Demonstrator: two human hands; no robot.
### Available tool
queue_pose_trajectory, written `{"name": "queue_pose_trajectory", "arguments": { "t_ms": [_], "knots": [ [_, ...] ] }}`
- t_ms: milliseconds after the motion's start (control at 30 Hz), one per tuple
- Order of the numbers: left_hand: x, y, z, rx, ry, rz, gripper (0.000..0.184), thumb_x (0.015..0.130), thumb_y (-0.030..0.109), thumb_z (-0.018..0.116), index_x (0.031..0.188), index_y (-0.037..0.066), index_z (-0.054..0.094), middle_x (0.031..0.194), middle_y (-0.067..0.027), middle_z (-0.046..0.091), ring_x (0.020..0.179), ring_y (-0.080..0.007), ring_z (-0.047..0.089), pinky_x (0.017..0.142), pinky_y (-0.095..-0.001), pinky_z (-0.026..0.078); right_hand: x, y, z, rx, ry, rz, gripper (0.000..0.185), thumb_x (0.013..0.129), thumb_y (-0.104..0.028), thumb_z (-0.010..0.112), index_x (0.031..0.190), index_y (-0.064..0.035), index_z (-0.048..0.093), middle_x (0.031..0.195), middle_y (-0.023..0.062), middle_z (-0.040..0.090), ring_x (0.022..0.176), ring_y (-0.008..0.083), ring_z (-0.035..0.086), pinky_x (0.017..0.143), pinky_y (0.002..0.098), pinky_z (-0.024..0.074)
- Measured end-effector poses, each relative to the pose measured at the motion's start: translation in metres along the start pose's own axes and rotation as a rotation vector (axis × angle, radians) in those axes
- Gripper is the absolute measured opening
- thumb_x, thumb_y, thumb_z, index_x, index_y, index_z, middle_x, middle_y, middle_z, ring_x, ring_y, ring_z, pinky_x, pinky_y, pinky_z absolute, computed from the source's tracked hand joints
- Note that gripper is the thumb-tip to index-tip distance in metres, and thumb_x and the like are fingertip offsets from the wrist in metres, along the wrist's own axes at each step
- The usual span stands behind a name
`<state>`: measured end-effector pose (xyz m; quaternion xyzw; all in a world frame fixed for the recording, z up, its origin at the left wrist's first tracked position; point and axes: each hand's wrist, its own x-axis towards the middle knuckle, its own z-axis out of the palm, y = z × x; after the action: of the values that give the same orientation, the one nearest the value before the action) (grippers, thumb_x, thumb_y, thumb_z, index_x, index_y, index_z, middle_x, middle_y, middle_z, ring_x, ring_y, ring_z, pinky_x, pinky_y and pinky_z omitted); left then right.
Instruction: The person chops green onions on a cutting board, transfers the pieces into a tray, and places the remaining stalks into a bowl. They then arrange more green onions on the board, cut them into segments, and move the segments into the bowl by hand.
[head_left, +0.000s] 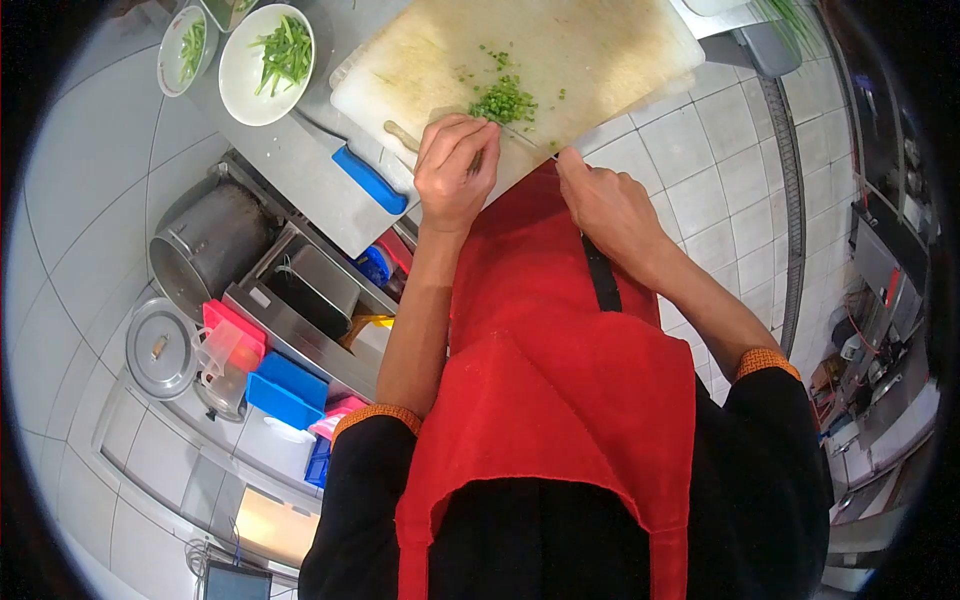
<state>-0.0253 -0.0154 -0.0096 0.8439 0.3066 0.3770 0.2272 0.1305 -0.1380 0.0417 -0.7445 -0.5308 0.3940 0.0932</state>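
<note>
Chopped green onion [505, 100] lies in a small heap on a worn white cutting board [420, 60]. My left hand [457, 170] is curled at the board's near edge, its fingertips beside the heap; what lies inside its fingers is hidden. A light wooden handle [400, 135] shows just left of this hand; whether the hand holds it I cannot tell. The thin blade of a knife [527, 139] spans from my left fingertips to my right hand [608, 205], which is closed on its near end at the board's edge.
A blue-handled knife [370, 180] lies on the steel table [290, 165] left of the board. White bowls hold sliced greens [284, 55]. Below left are a large metal pot [215, 240] and blue trays [287, 388]. Green stalks [785, 22] lie at upper right.
</note>
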Motion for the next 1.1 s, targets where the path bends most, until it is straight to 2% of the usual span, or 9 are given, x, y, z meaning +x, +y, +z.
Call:
{"name": "queue_pose_trajectory", "arguments": {
  "t_ms": [233, 500, 567, 700, 767, 1100],
  "knots": [
    [0.001, 0.000, 0.000, -0.009, -0.023, -0.012, 0.021, 0.067, -0.008, 0.081, 0.084, 0.003, 0.074, 0.088, -0.0080, 0.070, 0.085, -0.0246, 0.067, 0.075, -0.0336, 0.056, 0.017, -0.008, 0.011, -0.037, 0.026, 0.011, 0.009, 0.094, -0.012, 0.047, 0.096, -0.0044, 0.043, 0.068, 0.0247, 0.065, 0.067, 0.0459, 0.067, 0.059, 0.0584, 0.0519],
    [-0.002, -0.002, 0.001, 0.025, -0.028, 0.039, 0.021, 0.068, -0.005, 0.082, 0.085, 0.003, 0.072, 0.092, -0.0073, 0.066, 0.085, -0.0256, 0.065, 0.072, -0.0346, 0.054, -0.033, 0.032, 0.019, -0.031, -0.023, 0.097, 0.013, 0.094, -0.016, 0.048, 0.096, -0.0056, 0.041, 0.068, 0.0248, 0.063, 0.066, 0.0482, 0.065, 0.058, 0.0588, 0.0507],
    [-0.001, 0.001, -0.002, 0.039, -0.045, 0.049, 0.022, 0.068, -0.003, 0.084, 0.086, 0.003, 0.073, 0.093, -0.0082, 0.066, 0.086, -0.0260, 0.065, 0.073, -0.0350, 0.054, -0.037, 0.035, 0.017, -0.049, -0.036, 0.068, 0.014, 0.100, -0.018, 0.047, 0.099, -0.0062, 0.039, 0.066, 0.0225, 0.061, 0.065, 0.0473, 0.062, 0.056, 0.0577, 0.0466],
    [-0.001, 0.001, -0.007, 0.054, -0.094, 0.046, 0.023, 0.068, -0.002, 0.084, 0.089, 0.003, 0.074, 0.095, -0.0085, 0.066, 0.088, -0.0262, 0.065, 0.074, -0.0356, 0.054, -0.030, 0.022, 0.011, 0.013, 0.005, 0.032, 0.016, 0.101, -0.020, 0.047, 0.099, -0.0067, 0.039, 0.065, 0.0227, 0.061, 0.063, 0.0472, 0.061, 0.054, 0.0572, 0.0461],
    [-0.002, -0.001, -0.008, 0.049, -0.092, 0.074, 0.024, 0.069, -0.002, 0.084, 0.090, 0.003, 0.074, 0.094, -0.0084, 0.066, 0.088, -0.0261, 0.066, 0.075, -0.0354, 0.055, -0.021, 0.015, 0.009, 0.049, 0.010, 0.048, 0.015, 0.096, -0.019, 0.050, 0.097, -0.0065, 0.041, 0.067, 0.0241, 0.062, 0.066, 0.0493, 0.063, 0.057, 0.0593, 0.0495],
    [-0.003, 0.000, -0.004, 0.011, -0.033, 0.023, 0.021, 0.069, -0.006, 0.081, 0.086, 0.003, 0.073, 0.092, -0.0076, 0.069, 0.088, -0.0251, 0.068, 0.077, -0.0340, 0.056, 0.000, -0.001, 0.003, -0.041, -0.005, 0.019, 0.009, 0.094, -0.013, 0.046, 0.097, -0.0057, 0.043, 0.066, 0.0248, 0.063, 0.064, 0.0465, 0.065, 0.055, 0.0573, 0.0512]
  ]
}}
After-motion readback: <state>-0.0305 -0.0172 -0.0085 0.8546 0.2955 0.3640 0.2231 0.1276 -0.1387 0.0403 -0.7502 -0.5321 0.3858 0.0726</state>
